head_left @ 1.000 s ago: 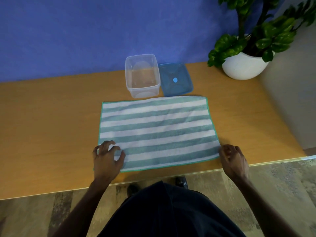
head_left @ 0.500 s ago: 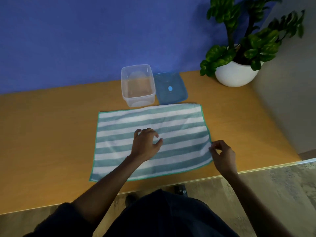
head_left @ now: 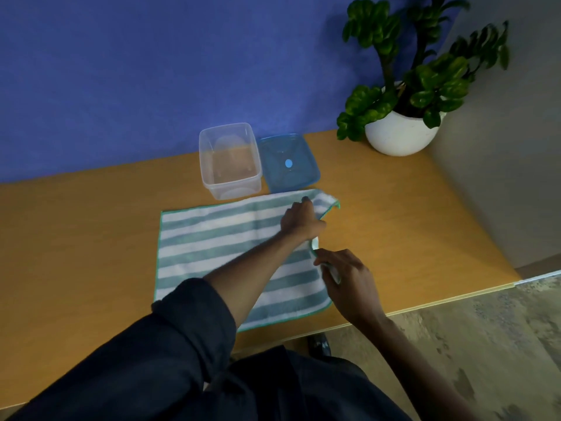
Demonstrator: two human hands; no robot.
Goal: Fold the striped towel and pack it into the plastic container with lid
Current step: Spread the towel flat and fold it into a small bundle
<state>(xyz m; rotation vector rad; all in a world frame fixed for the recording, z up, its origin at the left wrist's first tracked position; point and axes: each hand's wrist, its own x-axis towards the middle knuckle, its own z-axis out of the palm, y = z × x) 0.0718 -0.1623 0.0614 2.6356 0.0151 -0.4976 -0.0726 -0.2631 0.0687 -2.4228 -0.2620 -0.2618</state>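
The teal and white striped towel point(head_left: 212, 247) lies mostly flat on the wooden table point(head_left: 76, 238). My left hand point(head_left: 299, 218) reaches across it and grips the far right corner, which is lifted and curled. My right hand point(head_left: 346, 275) pinches the towel's right edge lower down and raises it off the table. Behind the towel stands the clear plastic container point(head_left: 229, 161), open and holding nothing. Its blue lid point(head_left: 288, 162) lies flat just to the right of it.
A potted green plant in a white pot point(head_left: 400, 132) stands at the table's back right corner. A blue wall runs behind the table and a grey wall on the right. The table's front edge is near my body.
My left hand has crossed from the towel's near left corner to its far right corner. My right hand has taken hold of the right edge and lifted it.
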